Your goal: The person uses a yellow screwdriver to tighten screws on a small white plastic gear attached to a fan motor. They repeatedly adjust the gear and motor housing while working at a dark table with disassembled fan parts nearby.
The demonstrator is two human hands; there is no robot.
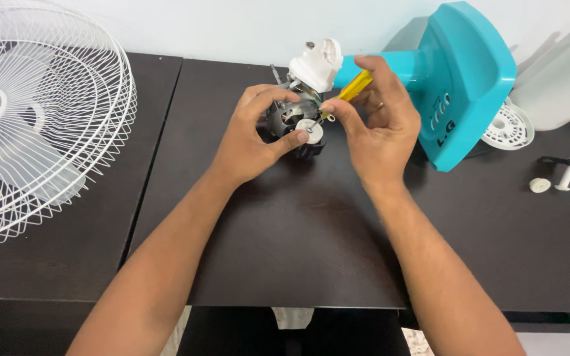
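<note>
I have my left hand [252, 135] fingers clamped around the fan motor [291, 118], thumb on its white round cap [310, 130]. Right hand [377, 122] fingers pinch the yellow screwdriver [349, 91], tip at the cap. Motor sits on the table [285, 237], just left of the teal fan base [463, 79]; white grille [41, 118] far left of it.

Bare forearms, no sleeves; thin ring [379, 104] on finger of right hand [374, 125]; short nails.

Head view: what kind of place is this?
Likely a home or small repair spot, not a factory: a dark wooden table against a plain wall, a white fan grille and a turquoise fan stand lying dismantled, loose parts beside it.
</note>
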